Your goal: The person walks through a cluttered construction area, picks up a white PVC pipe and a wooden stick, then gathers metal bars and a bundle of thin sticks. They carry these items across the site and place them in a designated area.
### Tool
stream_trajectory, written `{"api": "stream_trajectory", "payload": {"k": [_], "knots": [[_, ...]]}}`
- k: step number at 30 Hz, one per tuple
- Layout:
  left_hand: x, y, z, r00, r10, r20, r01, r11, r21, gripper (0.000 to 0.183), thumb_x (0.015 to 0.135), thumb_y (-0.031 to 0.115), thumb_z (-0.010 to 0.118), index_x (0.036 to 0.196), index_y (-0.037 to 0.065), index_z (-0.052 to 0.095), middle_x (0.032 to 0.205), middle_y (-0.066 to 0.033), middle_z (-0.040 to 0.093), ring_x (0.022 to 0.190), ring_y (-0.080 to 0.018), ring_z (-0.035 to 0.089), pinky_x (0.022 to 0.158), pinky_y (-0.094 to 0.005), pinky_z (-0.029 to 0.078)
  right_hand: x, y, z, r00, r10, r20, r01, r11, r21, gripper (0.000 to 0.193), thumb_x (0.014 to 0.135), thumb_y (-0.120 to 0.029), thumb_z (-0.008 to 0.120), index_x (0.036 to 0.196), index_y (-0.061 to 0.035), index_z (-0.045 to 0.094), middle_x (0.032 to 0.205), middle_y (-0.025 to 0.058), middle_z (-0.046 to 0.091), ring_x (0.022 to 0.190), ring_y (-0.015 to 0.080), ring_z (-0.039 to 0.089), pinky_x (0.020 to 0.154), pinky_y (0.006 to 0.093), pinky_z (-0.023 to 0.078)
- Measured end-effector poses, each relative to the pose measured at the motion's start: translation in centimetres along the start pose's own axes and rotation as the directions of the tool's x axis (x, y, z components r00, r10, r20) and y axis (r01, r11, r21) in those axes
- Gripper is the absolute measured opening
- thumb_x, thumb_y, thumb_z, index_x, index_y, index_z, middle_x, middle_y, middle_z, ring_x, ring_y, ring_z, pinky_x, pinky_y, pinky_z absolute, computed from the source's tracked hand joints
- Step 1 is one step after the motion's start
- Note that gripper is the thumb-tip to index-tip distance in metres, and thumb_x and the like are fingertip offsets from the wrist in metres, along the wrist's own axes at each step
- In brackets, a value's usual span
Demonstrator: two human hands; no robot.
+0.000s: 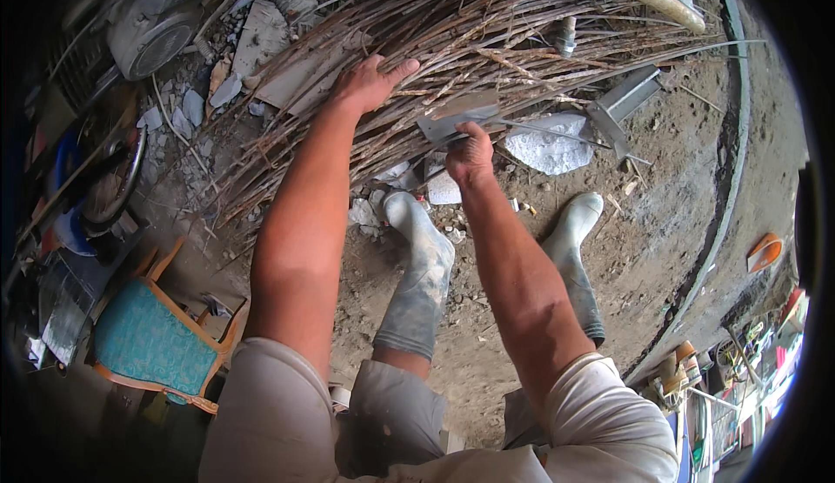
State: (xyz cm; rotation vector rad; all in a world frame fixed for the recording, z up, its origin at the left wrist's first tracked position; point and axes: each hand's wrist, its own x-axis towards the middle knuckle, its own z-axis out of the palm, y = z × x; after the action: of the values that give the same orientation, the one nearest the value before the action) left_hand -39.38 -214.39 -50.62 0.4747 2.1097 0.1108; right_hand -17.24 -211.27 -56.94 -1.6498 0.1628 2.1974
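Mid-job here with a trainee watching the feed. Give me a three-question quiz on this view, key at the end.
1. Which hand grips the grey plate? A: left. B: right.
2. True or false: the chair seat is orange.
3. What is the left hand nearest to?

Key:
1. B, the right hand.
2. False; it is teal.
3. Thin brown rods.

The bare left arm (300,231) stretches forward nearly straight, its bare left-hand grip (364,87) loose, thumb extended rightward — while the bare right arm (526,274) slants inward, its bare right-hand grip (470,154) closed with bent fingers, less far forward.
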Motion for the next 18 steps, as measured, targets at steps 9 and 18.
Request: {"api": "stream_trajectory", "payload": {"k": [9, 18], "knots": [[-2.8, 0.1, 1.4, 0.998, 0.061, 0.027, -0.061, 0.998, 0.022, 0.103, 0.078, 0.082, 0.04, 0.137, -0.002, 0.043, 0.137, -0.0264, 0.046, 0.13, -0.0379, 0.042, 0.109, -0.0431, 0.032, -0.5, -0.1, -1.1, 0.998, -0.011, 0.066, 0.005, 0.995, 0.1, 0.039, 0.068, -0.002, 0.053, 0.108, 0.0003, 0.052, 0.104, 0.0125, 0.058, 0.099, 0.031, 0.055, 0.096, 0.0456, 0.042], [-0.7, -0.2, 2.4, 1.0, -0.008, 0.01, 0.008, 1.0, 0.022, 0.104, 0.076, 0.083, 0.042, 0.139, 0.0, 0.04, 0.138, -0.0259, 0.045, 0.129, -0.0405, 0.042, 0.109, -0.0442, 0.032, 0.0, -0.6, -1.5, 0.994, -0.009, 0.108, 0.01, 1.0, -0.016, 0.04, 0.075, -0.012, 0.065, 0.113, -0.0047, 0.056, 0.107, 0.0094, 0.06, 0.1, 0.0284, 0.058, 0.091, 0.0449, 0.045]]}}
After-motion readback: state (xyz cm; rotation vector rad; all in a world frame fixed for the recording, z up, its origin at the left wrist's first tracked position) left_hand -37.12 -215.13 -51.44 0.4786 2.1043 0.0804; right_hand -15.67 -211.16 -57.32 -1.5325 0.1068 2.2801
